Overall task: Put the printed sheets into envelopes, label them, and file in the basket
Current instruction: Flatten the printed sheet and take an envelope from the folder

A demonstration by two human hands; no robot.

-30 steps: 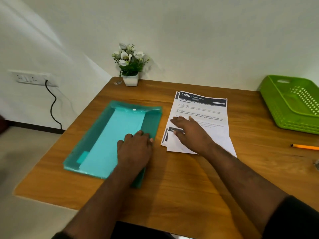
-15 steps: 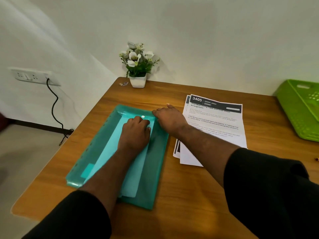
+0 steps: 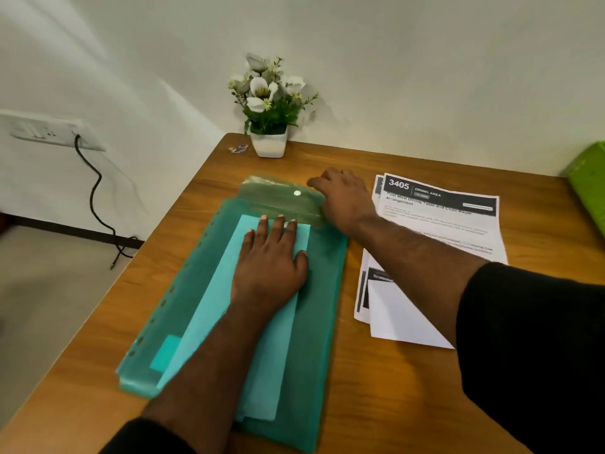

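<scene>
Envelope: I see the translucent teal plastic button envelope (image 3: 307, 309) lying flat on the wooden desk (image 3: 409, 404), its flap (image 3: 281, 199) turned open toward the white-potted flower plant (image 3: 269, 106).
Handling: I judge it light, floppy and slick; it would slide on the wood unless pinned, and the flap would spring back if let go.
Where to hold: I would take the flap by its edge near the white snap button (image 3: 297, 193) and keep weight on the body.
Left hand: my left hand (image 3: 270, 267) lies flat with fingers straight, pressing the envelope body just below the flap.
Right hand: my right hand (image 3: 345, 201) rests at the flap's right end; whether its grip pinches the flap I cannot tell.
Sheets: the white printed paper sheets (image 3: 435, 231) lie just right of the envelope, thin, easily creased, best lifted by an edge.
Basket: a sliver of the green plastic basket (image 3: 587, 178) shows far right of the envelope.
Count: one envelope pile, layers uncertain; several fanned sheets, at least three; one basket; one plant.
</scene>
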